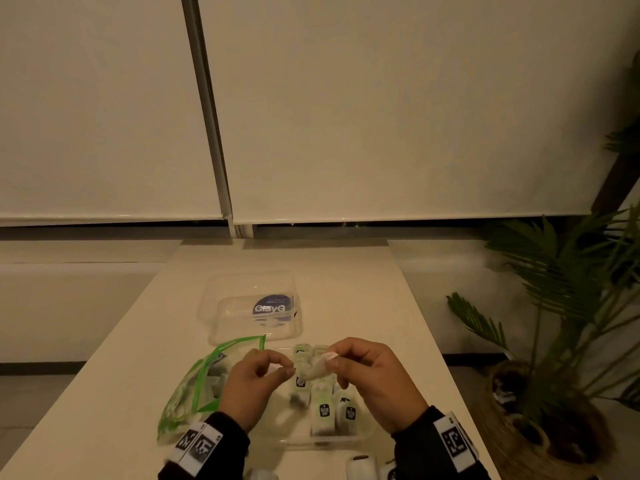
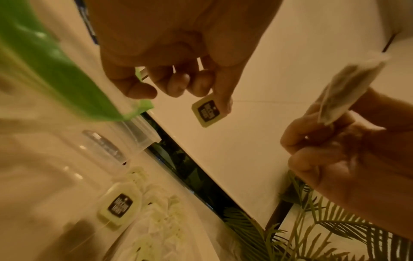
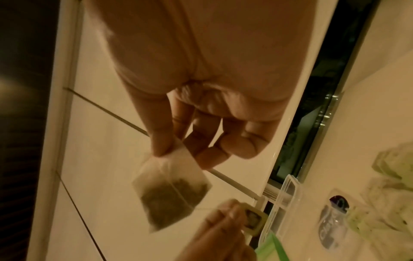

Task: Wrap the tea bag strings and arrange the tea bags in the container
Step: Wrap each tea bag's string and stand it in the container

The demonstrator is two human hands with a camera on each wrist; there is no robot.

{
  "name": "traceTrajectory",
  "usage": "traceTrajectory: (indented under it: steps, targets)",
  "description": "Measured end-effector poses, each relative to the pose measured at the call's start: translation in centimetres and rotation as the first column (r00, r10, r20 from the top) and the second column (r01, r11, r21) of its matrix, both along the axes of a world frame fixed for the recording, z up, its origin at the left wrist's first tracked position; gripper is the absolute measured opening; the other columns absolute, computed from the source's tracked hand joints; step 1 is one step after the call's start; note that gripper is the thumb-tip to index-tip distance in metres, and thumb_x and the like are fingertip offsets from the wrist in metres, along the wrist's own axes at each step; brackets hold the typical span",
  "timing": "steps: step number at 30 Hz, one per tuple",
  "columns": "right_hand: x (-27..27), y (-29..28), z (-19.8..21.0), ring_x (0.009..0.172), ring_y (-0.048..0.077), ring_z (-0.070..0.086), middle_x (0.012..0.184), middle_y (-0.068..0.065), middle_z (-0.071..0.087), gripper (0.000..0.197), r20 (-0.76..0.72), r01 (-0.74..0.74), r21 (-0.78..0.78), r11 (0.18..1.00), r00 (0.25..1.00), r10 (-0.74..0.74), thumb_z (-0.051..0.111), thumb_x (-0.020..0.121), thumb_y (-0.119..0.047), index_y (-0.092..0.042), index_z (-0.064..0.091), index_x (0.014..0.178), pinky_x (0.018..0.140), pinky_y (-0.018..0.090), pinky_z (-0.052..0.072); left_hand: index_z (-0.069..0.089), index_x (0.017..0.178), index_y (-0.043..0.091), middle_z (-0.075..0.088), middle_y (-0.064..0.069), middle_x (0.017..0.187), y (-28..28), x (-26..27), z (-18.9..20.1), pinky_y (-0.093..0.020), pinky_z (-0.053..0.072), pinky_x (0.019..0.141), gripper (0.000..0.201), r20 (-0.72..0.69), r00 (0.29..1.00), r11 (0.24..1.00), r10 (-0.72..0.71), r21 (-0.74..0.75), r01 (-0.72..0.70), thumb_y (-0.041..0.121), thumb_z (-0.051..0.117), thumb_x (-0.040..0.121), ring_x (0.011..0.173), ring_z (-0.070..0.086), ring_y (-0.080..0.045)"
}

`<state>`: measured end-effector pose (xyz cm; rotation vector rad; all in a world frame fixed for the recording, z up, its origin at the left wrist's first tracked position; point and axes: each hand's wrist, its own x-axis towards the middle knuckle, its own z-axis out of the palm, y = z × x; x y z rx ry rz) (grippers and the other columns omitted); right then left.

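My right hand pinches the top of a white paper tea bag between thumb and fingers; the tea bag hangs below the fingertips with dark leaves inside. My left hand pinches its pale green tag with a black label, close beside the bag. A thin string runs across the tea bag. Both hands hover over a clear plastic container that holds several tea bags standing in rows.
The container's clear lid with a blue sticker lies further back on the cream table. A green-edged zip bag holding more tea bags lies to the left. A potted palm stands right of the table.
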<state>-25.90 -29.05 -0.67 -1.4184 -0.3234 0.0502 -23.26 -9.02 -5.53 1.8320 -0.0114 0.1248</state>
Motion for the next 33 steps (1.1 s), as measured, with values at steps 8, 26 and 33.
traceTrajectory:
  steps: [8, 26, 33]
  targets:
    - [-0.4, 1.1, 0.3, 0.051, -0.004, 0.049, 0.055, -0.011, 0.058, 0.017, -0.086, -0.047, -0.167, 0.985, 0.996, 0.033, 0.061, 0.086, 0.009, -0.004, 0.065, 0.076, 0.055, 0.01, 0.038, 0.073, 0.072, 0.029, 0.069, 0.009, 0.074, -0.9, -0.8, 2.6, -0.013, 0.043, 0.069, 0.031, 0.179, 0.979, 0.995, -0.098, -0.018, 0.103, -0.001, 0.076, 0.076, 0.069, 0.056, -0.001]
    - [0.1, 1.7, 0.2, 0.055, 0.011, 0.05, 0.07, 0.012, 0.056, 0.015, -0.3, -0.005, -0.205, 0.979, 0.952, -0.058, 0.058, 0.09, -0.004, -0.005, 0.066, 0.077, 0.046, 0.021, 0.034, 0.072, 0.08, 0.036, 0.063, 0.011, 0.113, 0.0, -2.9, 3.7, -0.017, 0.04, 0.068, 0.013, 0.451, 0.841, 0.949, -0.299, 0.233, 0.212, 0.026, 0.064, 0.077, 0.09, 0.06, -0.011]
    - [-0.3, 2.3, 0.7, 0.058, 0.014, 0.053, 0.07, 0.01, 0.062, 0.029, -0.389, -0.01, -0.083, 0.997, 0.921, -0.023, 0.05, 0.088, 0.001, -0.012, 0.07, 0.072, 0.04, 0.023, 0.036, 0.075, 0.087, 0.034, 0.06, 0.014, 0.112, 0.6, -2.8, 2.4, -0.02, 0.049, 0.076, 0.019, 0.464, 0.825, 0.938, -0.323, 0.273, 0.214, 0.023, 0.06, 0.084, 0.089, 0.064, -0.011]
